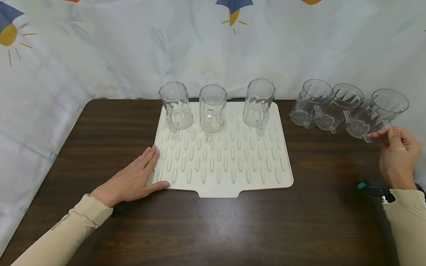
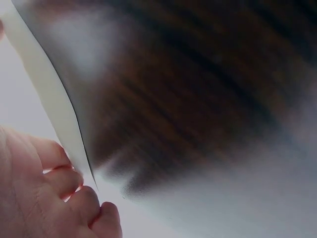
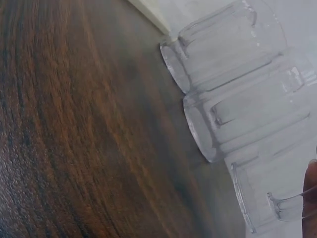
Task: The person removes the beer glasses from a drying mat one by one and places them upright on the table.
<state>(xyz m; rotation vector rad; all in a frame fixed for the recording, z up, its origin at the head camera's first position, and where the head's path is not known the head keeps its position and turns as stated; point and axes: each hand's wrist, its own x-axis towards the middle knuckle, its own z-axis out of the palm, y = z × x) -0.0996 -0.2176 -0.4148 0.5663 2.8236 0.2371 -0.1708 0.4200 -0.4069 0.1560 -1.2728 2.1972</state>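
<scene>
At the right, my right hand (image 1: 399, 157) pinches the handle of a clear glass mug (image 1: 383, 109), the rightmost of three in a row. In the right wrist view only a fingertip shows, by that mug's handle (image 3: 288, 207). Beside it stand a middle mug (image 1: 342, 103) and a left mug (image 1: 311, 100), handles toward me. My left hand (image 1: 130, 183) rests with straight fingers on the left edge of a white ridged drying mat (image 1: 228, 175). Three more upright glass mugs stand along the mat's back: one at left (image 1: 176, 107), another (image 1: 212, 107) near it, and one (image 1: 257, 107) farther right.
A dark wooden table (image 1: 256, 241) lies under everything. Behind it and at the left hangs a pale patterned cloth (image 1: 128, 46), close to the backs of the mugs. The mat's front tab (image 1: 218, 193) points toward me.
</scene>
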